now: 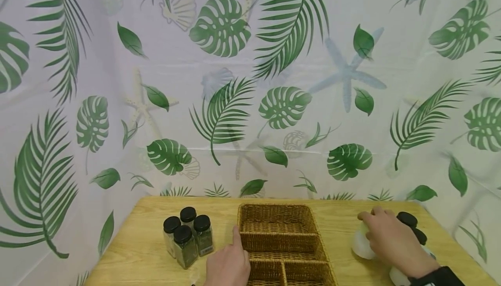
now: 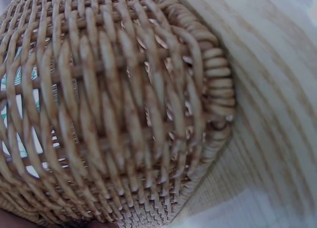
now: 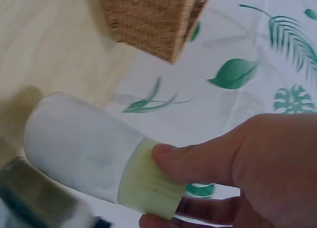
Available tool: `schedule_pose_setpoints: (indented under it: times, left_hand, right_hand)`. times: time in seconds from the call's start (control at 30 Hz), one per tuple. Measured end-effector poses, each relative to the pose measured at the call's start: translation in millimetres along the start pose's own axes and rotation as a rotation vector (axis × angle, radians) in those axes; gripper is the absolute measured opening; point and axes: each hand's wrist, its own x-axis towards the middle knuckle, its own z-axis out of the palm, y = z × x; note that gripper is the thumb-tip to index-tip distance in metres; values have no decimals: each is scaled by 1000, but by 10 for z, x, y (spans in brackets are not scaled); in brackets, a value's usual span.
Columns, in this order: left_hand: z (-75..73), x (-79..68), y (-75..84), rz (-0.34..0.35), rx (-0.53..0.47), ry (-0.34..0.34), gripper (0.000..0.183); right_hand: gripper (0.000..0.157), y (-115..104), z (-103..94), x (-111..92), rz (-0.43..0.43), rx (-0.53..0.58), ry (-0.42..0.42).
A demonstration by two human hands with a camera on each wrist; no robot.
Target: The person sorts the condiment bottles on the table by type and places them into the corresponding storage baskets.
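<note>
My right hand grips a white bottle by its pale green cap. In the right wrist view the thumb lies on the cap's side, fingers beneath, and the rounded white body tilts toward the table. My left hand is at the left side of a woven basket with several compartments. Its index finger is straight along the basket's rim. The basket's woven outer wall fills most of the left wrist view, with a bit of the hand at the bottom edge.
Several black-lidded glass spice jars stand left of the basket on the wooden table. Right of my right hand are black-lidded containers, partly hidden by it; another white bottle shows under the wrist. A leaf-patterned cloth hangs behind.
</note>
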Motion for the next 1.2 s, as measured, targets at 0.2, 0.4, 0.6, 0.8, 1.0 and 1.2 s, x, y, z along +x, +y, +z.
schedule_pose_setpoints:
  times: [0.2, 0.4, 0.6, 0.8, 1.0, 1.2]
  left_hand:
    - [22, 11, -17, -3, -1, 9, 57]
    - [18, 21, -30, -2, -8, 4, 56]
    - [1, 13, -29, -8, -18, -3, 56]
    - [1, -14, -39, 3, -11, 15, 54]
    - [-9, -10, -18, 0, 0, 10, 55]
    - [-12, 1, -13, -6, 13, 13, 56]
  right_hand:
    - [37, -212, -232, 67, -80, 13, 139]
    - [38, -434, -465, 181, -136, 33, 208]
    - [39, -677, -624, 320, -175, 74, 241]
    - [38, -955, -647, 455, -232, 131, 242]
    - [36, -1204, -535, 623, -277, 137, 218]
    - [34, -1427, -359, 789, -312, 154, 161]
